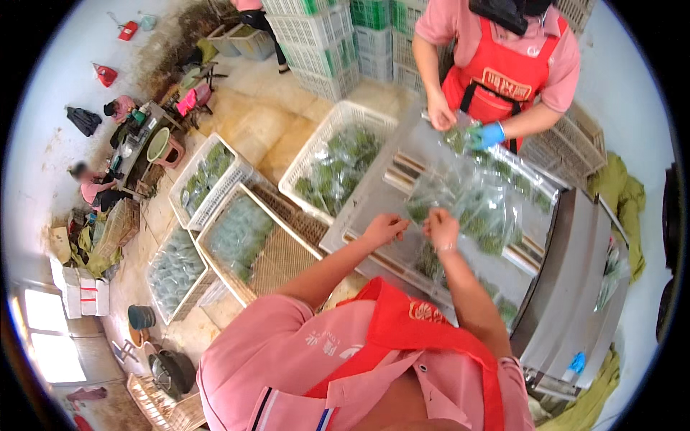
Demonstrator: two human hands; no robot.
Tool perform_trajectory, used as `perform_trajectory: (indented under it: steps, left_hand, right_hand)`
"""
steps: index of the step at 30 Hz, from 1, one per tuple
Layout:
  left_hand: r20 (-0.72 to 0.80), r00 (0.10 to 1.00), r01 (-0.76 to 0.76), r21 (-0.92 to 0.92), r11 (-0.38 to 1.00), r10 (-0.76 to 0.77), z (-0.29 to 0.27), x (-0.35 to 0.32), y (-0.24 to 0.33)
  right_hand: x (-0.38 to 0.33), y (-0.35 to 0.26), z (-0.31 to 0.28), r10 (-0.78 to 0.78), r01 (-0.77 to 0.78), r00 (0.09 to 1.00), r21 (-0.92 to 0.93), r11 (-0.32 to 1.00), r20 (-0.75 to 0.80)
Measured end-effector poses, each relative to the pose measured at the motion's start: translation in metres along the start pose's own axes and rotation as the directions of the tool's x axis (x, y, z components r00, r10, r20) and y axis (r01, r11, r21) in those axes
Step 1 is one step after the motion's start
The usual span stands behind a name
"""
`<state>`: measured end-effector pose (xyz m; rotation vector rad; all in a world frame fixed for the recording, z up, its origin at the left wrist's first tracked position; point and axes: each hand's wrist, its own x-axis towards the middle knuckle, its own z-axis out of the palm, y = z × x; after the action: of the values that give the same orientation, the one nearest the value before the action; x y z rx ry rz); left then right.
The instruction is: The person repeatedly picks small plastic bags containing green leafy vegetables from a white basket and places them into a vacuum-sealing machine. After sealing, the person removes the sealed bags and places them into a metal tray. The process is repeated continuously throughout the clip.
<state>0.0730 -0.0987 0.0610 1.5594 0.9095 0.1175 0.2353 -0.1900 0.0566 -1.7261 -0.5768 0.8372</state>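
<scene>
Over the grey metal table, my left hand (386, 230) has its fingers pinched at the near edge of a clear plastic bag of leafy greens (422, 204). My right hand (442, 228), with a thin bracelet at its wrist, is closed on the other side of the same bag edge. The film between the fingers is hard to make out. More bagged greens (483, 215) lie on the table just beyond and right of my right hand. Loose-looking greens (429, 262) show below, beside my right forearm.
Across the table a co-worker in a red apron (496, 79) handles another bag, one hand in a blue glove (489, 135). White crates of bagged greens (338, 161) stand at the left. A grey metal machine (575, 266) borders the right side. Stacked crates (313, 47) rise behind.
</scene>
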Motion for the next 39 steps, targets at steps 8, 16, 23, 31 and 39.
perform_trajectory:
  steps: [8,16,23,31,39]
  left_hand:
    - [0.074,0.990,0.132,-0.226,0.965,-0.118,-0.041,-0.010,-0.016]
    - [0.171,0.948,0.307,-0.288,0.907,-0.267,-0.029,0.006,-0.049]
    - [0.347,0.937,0.079,-0.120,0.990,-0.033,-0.061,0.005,-0.035]
    - [0.122,0.977,-0.214,0.637,0.741,0.177,-0.047,0.024,-0.014]
    - [0.397,0.917,-0.219,0.591,0.777,-0.044,-0.053,0.033,-0.044]
  right_hand:
    - [-0.053,0.029,-0.002,-0.399,0.485,0.871,-0.370,0.792,0.288]
    - [-0.047,0.050,-0.009,0.536,-0.726,0.664,0.281,0.627,0.521]
    - [-0.043,0.014,-0.026,0.339,-0.415,0.743,0.000,0.910,0.577]
    - [-0.037,0.021,0.002,-0.231,0.462,0.885,-0.823,0.329,0.404]
    - [-0.053,0.018,0.005,0.083,0.510,0.803,-0.752,0.417,0.590]
